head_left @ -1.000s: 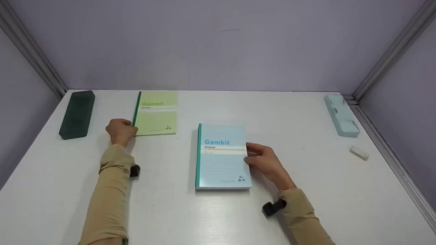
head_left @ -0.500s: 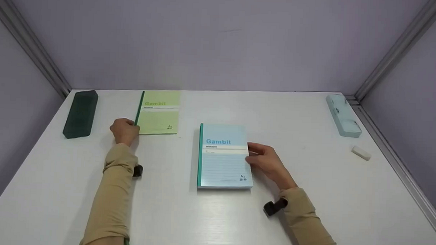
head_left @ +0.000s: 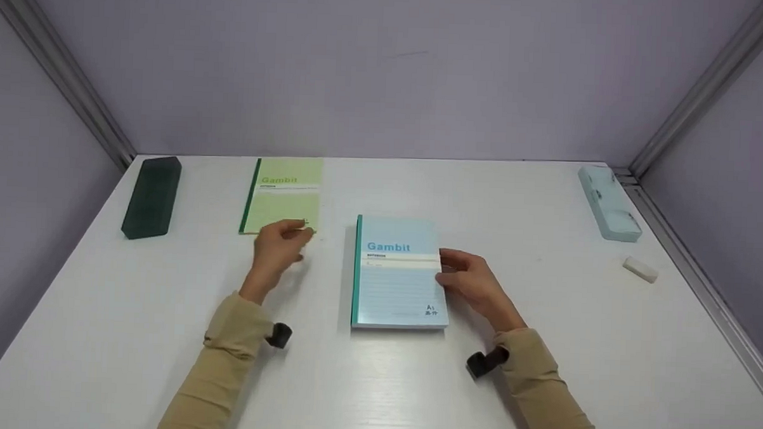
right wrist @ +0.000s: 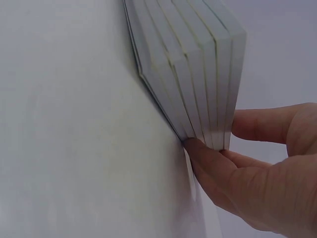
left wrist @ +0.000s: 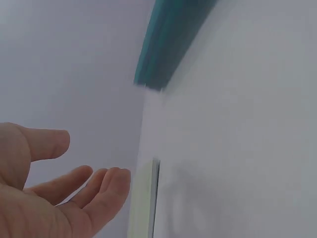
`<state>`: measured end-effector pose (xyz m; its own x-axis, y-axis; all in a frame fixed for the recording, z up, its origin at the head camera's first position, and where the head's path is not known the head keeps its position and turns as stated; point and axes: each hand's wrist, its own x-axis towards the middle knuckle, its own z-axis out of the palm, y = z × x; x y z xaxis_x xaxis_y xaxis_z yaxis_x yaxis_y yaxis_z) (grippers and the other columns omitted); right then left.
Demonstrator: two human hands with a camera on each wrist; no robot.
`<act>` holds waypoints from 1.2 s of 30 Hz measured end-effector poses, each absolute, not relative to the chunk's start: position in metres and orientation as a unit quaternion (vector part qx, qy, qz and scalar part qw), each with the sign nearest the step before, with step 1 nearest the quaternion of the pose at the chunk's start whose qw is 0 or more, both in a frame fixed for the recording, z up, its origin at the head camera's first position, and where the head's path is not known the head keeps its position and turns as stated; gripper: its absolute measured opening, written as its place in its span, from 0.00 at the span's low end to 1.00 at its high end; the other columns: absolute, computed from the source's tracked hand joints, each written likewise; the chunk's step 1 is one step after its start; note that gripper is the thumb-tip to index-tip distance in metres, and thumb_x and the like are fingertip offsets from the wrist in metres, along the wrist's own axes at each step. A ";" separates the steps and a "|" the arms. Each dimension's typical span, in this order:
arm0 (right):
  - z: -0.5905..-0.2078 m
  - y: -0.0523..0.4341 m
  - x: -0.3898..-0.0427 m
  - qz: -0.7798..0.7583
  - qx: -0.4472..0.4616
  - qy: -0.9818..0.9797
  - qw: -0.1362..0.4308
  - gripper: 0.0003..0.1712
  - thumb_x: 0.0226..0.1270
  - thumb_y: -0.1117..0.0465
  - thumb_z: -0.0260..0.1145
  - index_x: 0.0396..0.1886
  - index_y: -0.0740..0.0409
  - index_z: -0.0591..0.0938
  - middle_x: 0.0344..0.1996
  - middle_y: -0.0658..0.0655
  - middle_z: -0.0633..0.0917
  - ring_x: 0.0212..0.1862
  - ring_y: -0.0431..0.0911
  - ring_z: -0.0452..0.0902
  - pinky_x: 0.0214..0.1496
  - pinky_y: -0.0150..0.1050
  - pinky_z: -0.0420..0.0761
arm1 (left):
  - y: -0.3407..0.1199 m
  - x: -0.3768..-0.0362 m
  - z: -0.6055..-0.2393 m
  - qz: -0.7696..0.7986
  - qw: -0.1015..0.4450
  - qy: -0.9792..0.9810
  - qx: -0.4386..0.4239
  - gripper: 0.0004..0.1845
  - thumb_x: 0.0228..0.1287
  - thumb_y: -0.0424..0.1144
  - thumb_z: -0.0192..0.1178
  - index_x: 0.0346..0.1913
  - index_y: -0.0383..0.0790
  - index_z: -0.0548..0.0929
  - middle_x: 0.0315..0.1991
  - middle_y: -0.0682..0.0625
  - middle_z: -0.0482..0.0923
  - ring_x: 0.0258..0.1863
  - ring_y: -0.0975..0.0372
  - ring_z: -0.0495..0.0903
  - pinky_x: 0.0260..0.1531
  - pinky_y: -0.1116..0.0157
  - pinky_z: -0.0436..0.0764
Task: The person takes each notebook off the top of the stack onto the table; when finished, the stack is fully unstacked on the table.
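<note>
White table (head_left: 375, 392), walled booth. Blue notebooks (head_left: 398, 273) lie stacked mid-table, spines left; your right hand (head_left: 471, 282) pinches their open right edge, thumb above, fingers (right wrist: 208, 158) tucked under the bottom book. Green notebook (head_left: 285, 194) lies flat, up and left of the stack, apart from it. Your left hand (head_left: 279, 246) hovers over its near right corner, fingers loose and spread, holding nothing.

Judgement: you're steadying the stack while the left reaches for the green one. Next move likely calls for a grip on its free edge, then a lift onto the stack, edges squared.

Dark green case (head_left: 152, 196) far left; pale blue case (head_left: 609, 203) and eraser (head_left: 640, 270) far right.
</note>
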<state>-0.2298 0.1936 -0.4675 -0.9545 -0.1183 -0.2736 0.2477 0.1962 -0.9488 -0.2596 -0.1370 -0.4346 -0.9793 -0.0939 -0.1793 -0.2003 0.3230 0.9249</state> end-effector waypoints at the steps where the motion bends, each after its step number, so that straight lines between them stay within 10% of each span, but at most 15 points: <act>1: -0.468 0.194 -0.230 -0.630 0.044 0.761 0.145 0.35 0.62 0.73 0.61 0.70 0.65 0.64 0.66 0.65 0.69 0.65 0.56 0.67 0.63 0.47 0.71 | -0.128 -0.254 -0.437 0.578 0.062 0.810 -0.085 0.24 0.68 0.42 0.58 0.62 0.34 0.73 0.55 0.41 0.76 0.51 0.55 0.76 0.42 0.64 0.80; 36: -0.466 0.193 -0.222 -0.624 0.071 0.760 0.168 0.32 0.61 0.71 0.65 0.67 0.67 0.68 0.60 0.65 0.75 0.57 0.53 0.73 0.59 0.46 0.74 | -0.074 -0.212 -0.470 0.622 0.130 0.772 0.001 0.26 0.62 0.31 0.62 0.63 0.28 0.72 0.54 0.39 0.78 0.53 0.53 0.77 0.51 0.59 0.78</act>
